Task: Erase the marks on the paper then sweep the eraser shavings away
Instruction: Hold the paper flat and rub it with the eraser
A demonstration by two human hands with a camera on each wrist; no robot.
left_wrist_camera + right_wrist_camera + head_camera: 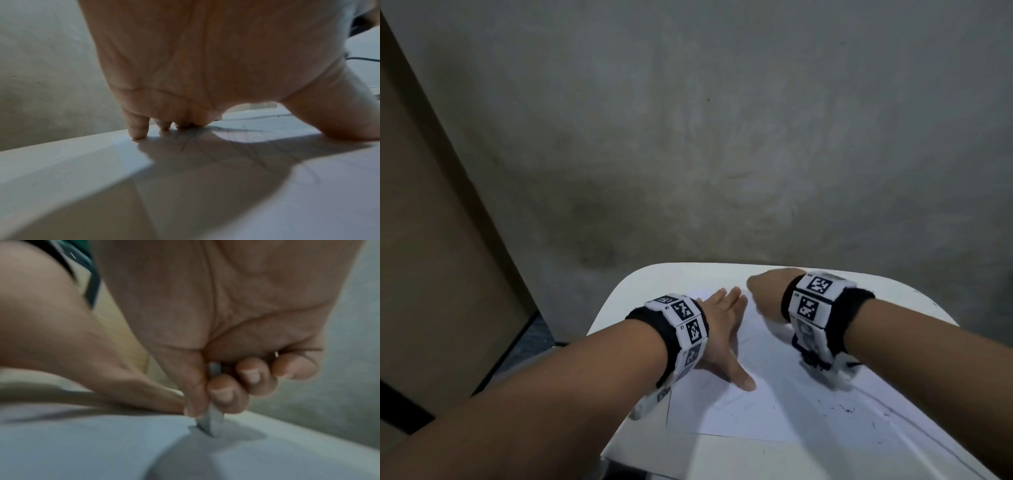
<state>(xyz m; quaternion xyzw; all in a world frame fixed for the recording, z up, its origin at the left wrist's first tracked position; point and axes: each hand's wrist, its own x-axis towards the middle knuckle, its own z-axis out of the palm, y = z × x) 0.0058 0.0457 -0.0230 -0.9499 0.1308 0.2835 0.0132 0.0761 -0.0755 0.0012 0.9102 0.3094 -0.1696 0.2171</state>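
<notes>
A white sheet of paper (750, 397) lies on a white table (654, 284). My left hand (726, 329) lies flat on the paper's left part, fingers straight and thumb spread, pressing it down. The left wrist view shows faint pencil marks (242, 146) under that left hand (185, 81). At the paper's far edge my right hand (763, 291) is curled. In the right wrist view the right hand (226, 394) pinches a pale eraser (212, 423) whose tip touches the paper (82, 443). Dark eraser shavings (839, 409) are scattered over the paper's right side.
A grey concrete wall (722, 137) stands just behind the table. A brown cardboard panel (431, 222) leans at the left. The table's rounded far-left corner and near edge (640, 462) lie close to my arms. A thin dark cable (362, 59) runs at the right.
</notes>
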